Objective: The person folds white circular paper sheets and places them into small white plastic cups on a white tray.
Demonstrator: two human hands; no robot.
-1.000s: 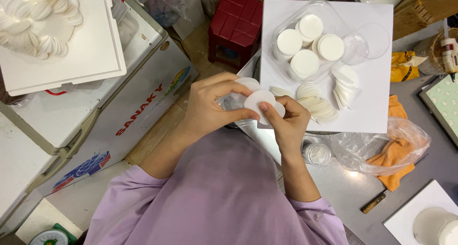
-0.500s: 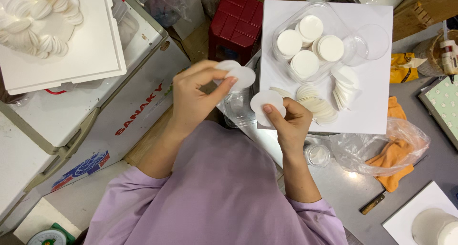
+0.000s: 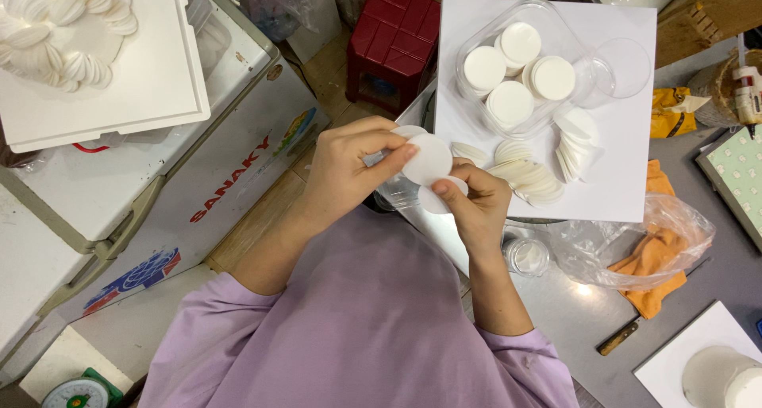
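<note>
Head view: a grey table (image 3: 698, 241) fills the right side, with a large white board (image 3: 619, 170) lying on it. To the left stands a white chest freezer (image 3: 159, 170), and on its lid sits a white tray (image 3: 151, 67) bearing a ring of white piped shapes (image 3: 55, 27). Between freezer and table, on the wooden floor, is one red plastic stool (image 3: 397, 35). A green kitchen scale (image 3: 79, 392) shows at the bottom left corner.

On the white board rests a clear plastic container (image 3: 516, 67) holding four stacks of white round discs (image 3: 509, 102); its round clear lid (image 3: 623, 67) lies just beside it. More loose white discs (image 3: 528, 178) are fanned out on the board below the container, too overlapped to count. A clear plastic bag (image 3: 635, 241) on the table holds an orange cloth (image 3: 659, 257). A small clear jar (image 3: 528, 257) stands near the person's right forearm. One knife (image 3: 627, 332) lies near the lower right.

The left hand (image 3: 349, 170) pinches one white disc (image 3: 426, 159) between thumb and fingertips, its grip pressed together on the edge. The right hand (image 3: 476, 205) pinches a second white disc (image 3: 436, 198) just below, the two discs touching or nearly so, above the table's edge.
</note>
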